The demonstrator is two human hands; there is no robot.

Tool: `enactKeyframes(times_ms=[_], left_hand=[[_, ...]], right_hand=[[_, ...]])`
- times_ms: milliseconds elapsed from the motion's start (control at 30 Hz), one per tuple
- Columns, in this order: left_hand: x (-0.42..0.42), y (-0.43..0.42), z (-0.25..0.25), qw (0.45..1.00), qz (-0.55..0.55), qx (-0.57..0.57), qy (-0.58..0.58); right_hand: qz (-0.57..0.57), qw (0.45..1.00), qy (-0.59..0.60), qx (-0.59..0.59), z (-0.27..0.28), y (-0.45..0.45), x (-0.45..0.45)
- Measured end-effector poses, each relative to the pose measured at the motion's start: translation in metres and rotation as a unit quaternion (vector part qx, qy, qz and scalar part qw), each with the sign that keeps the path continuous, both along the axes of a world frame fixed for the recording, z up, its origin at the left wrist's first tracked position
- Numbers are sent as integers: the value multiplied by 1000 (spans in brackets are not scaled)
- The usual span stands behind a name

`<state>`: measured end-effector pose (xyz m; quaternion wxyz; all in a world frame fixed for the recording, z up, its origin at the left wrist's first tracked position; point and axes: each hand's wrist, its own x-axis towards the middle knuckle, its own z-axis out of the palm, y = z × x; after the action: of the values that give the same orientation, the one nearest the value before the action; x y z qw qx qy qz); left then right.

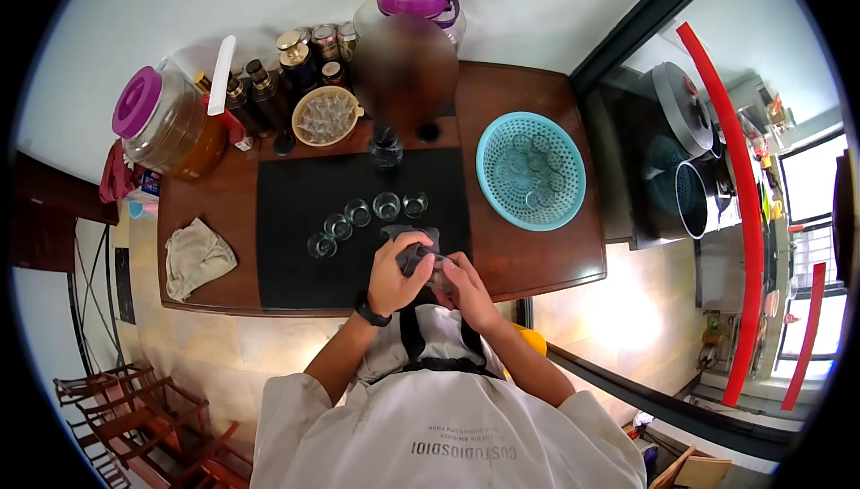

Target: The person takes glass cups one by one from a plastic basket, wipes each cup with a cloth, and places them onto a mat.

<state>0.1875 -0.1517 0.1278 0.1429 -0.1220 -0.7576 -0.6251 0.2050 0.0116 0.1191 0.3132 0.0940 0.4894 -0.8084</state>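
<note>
Near the table's front edge, my left hand [399,274] is wrapped round a dark grey cloth [414,254]. My right hand [465,290] is closed at the cloth's right side, where something clear, perhaps a glass, shows in part between the hands. Beyond them, several small clear glasses [386,206] stand in a curved row on the black mat [291,211]. To the right, a light blue perforated basket [485,167] holds several more clear glasses [537,162].
A beige cloth [199,259] lies at the table's left. Behind the mat are a round bowl [297,128], dark bottles [267,93], a small glass vessel [385,147] and large purple-lidded jars [202,135]. Wooden chairs [143,417] stand at the lower left.
</note>
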Motion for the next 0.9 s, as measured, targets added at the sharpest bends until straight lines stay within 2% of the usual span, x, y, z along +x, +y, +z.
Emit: enactKeyframes(times_ms=[33,100,133,200,233,267,333,433,467,533,567,633,667,733,767,800,867,900], left_hand=[[-2,2,-4,999,4,33,-33],[-4,3,-9,991,-8,85,-105],[-4,2,-9,991,-8,85,-105],[-3,1,-6,974,-35,156,-163],[-1,-1,-6,977,-37,122,-171],[-1,-2,-4,977,-38,122,-172],[-2,-4,1,964,-46,110,-238],[-3,-5,2,955,-51,86,-281],[-2,-4,2,955,-52,86,-280],[0,-1,3,982,-19,36,-187],[0,0,3,982,-20,36,-187],[2,4,0,1000,9,7,-7],[2,4,-2,1000,7,7,-6],[4,-2,-8,998,6,-58,34],[4,-6,-9,997,-5,-70,35],[5,-8,-12,997,-5,-70,35],[4,-10,-18,993,-7,-62,98],[3,-10,-15,993,-7,-63,97]], right_hand=[[-17,988,106,107,-3,-5,2],[-14,911,289,293,5,-6,1],[-13,911,289,293,10,-4,0],[-10,793,487,365,14,-3,-3],[-2,768,525,366,15,0,-5],[-3,769,524,367,14,1,-8],[-14,689,615,383,9,4,-14],[-9,660,637,398,3,8,-16],[-10,660,637,398,3,8,-15],[-20,711,605,358,3,7,-14],[-20,711,605,358,6,6,-13],[7,892,382,240,13,4,-5],[5,892,382,241,12,2,-1],[17,980,177,95,8,-1,8],[27,990,127,49,4,0,10],[27,990,127,48,5,0,9],[-28,991,-23,-129,8,0,6],[-28,991,-24,-129,6,-2,7]])
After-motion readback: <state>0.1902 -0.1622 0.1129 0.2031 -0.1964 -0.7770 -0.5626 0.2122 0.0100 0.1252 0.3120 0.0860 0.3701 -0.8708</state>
